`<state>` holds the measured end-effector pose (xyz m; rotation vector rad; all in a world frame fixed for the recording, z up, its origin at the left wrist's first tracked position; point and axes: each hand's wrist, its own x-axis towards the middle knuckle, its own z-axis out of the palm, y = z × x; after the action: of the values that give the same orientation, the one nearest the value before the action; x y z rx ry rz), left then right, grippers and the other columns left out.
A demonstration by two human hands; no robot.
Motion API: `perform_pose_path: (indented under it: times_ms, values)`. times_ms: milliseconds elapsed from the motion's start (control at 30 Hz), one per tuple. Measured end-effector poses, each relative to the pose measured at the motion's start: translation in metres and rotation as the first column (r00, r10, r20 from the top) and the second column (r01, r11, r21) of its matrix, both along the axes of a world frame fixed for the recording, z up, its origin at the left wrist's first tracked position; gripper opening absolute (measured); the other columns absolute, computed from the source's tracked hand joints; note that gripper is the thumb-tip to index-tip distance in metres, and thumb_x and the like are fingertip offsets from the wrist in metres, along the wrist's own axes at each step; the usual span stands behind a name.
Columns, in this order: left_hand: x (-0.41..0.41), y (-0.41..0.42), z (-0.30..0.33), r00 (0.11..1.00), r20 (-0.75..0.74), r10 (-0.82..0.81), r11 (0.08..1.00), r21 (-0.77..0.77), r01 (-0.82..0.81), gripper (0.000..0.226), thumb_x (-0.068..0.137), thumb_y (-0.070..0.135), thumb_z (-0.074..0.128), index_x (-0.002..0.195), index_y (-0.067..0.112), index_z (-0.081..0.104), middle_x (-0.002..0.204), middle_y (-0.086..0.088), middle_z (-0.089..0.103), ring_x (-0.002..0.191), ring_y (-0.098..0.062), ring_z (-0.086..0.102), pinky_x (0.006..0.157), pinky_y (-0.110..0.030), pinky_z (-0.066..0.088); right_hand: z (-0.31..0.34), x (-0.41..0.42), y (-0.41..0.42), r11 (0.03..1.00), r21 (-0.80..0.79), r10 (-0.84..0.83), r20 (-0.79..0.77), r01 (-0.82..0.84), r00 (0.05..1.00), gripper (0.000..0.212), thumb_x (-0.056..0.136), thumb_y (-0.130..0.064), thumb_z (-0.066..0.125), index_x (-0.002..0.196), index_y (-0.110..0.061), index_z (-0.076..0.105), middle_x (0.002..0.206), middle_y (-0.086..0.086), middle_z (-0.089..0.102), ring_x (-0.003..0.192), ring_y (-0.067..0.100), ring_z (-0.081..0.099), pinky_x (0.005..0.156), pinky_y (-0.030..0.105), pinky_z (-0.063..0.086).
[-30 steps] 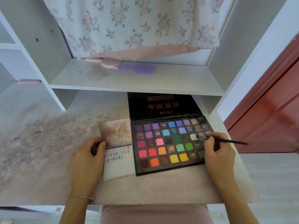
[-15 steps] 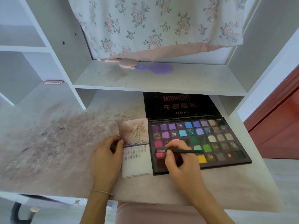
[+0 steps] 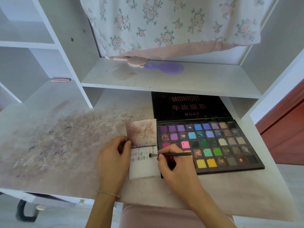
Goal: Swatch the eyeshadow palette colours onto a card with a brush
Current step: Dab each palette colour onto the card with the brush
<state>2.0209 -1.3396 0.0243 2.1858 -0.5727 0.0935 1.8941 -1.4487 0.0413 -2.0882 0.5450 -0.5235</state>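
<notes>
Card (image 3: 144,167) lies on the surface just at nine o'clock of the palette (image 3: 209,145), left hand (image 3: 113,155) pinching its edge. Right hand (image 3: 174,163) pinches the brush (image 3: 171,155), tip on card: best pressed lightly, stroked short, beside existing swatches.

purple hairbrush (image 3: 166,67), floral cloth (image 3: 172,23), white shelf (image 3: 205,83)

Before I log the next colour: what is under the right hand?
The right hand covers the palette's lower-left corner; the pans there are hidden, apart from slivers of orange. Its brush tip lies over the card, right of the swatches.
</notes>
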Motion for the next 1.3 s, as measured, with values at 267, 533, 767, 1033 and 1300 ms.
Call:
perform_pose_path:
  times_ms: [267, 533, 767, 1033, 1300]
  values:
    - [-0.0008, -0.0011, 0.0016, 1.0, 0.013, 0.02, 1.0, 0.003, -0.02, 0.007, 0.084, 0.019, 0.06, 0.087, 0.017, 0.067, 0.074, 0.007, 0.059, 0.072, -0.018, 0.055, 0.063, -0.031, 0.042, -0.0022, 0.0007, -0.0006, 1.0, -0.011, 0.008, -0.034, -0.008, 0.999, 0.013, 0.085, -0.017, 0.055, 0.082, -0.028, 0.051, 0.069, -0.011, 0.054, 0.068, 0.009, 0.052, 0.058, 0.023, 0.044]
    - [-0.0002, -0.0012, 0.0, 1.0, 0.016, 0.023, 1.0, 0.01, -0.023, 0.007, 0.084, 0.019, 0.06, 0.085, 0.018, 0.066, 0.073, 0.007, 0.059, 0.071, -0.017, 0.055, 0.062, -0.029, 0.04, -0.0028, 0.0007, -0.0007, 1.0, 0.003, 0.016, -0.048, -0.016, 0.999, 0.013, 0.085, -0.017, 0.055, 0.082, -0.029, 0.051, 0.07, -0.011, 0.054, 0.07, 0.011, 0.054, 0.059, 0.025, 0.047]
    - [0.0005, -0.0008, -0.0009, 1.0, 0.019, 0.016, 1.0, 0.012, -0.017, 0.007, 0.084, 0.02, 0.059, 0.084, 0.019, 0.066, 0.072, 0.007, 0.059, 0.07, -0.017, 0.054, 0.062, -0.029, 0.039, -0.0032, 0.0014, -0.0012, 1.0, 0.0, 0.011, -0.05, -0.011, 0.999, 0.014, 0.085, -0.018, 0.054, 0.082, -0.03, 0.05, 0.072, -0.011, 0.056, 0.07, 0.01, 0.055, 0.06, 0.026, 0.049]
    - [0.0004, -0.0018, -0.0005, 0.999, 0.025, 0.029, 0.999, 0.012, -0.029, 0.006, 0.084, 0.019, 0.06, 0.084, 0.018, 0.066, 0.073, 0.009, 0.057, 0.071, -0.016, 0.053, 0.063, -0.029, 0.038, -0.0028, 0.0019, -0.0007, 1.0, -0.013, 0.01, -0.034, -0.01, 0.999, 0.012, 0.086, -0.017, 0.054, 0.083, -0.028, 0.051, 0.073, -0.01, 0.056, 0.071, 0.01, 0.054, 0.061, 0.027, 0.049]
    - [0.0004, -0.001, -0.0003, 0.999, 0.032, 0.019, 1.0, 0.015, -0.02, 0.007, 0.084, 0.019, 0.059, 0.085, 0.018, 0.066, 0.073, 0.008, 0.058, 0.07, -0.016, 0.054, 0.061, -0.027, 0.037, -0.0031, 0.0017, -0.0011, 1.0, -0.011, 0.009, -0.024, -0.009, 1.0, 0.021, 0.085, -0.016, 0.054, 0.078, -0.034, 0.048, 0.071, -0.011, 0.057, 0.067, 0.006, 0.055, 0.058, 0.021, 0.048]
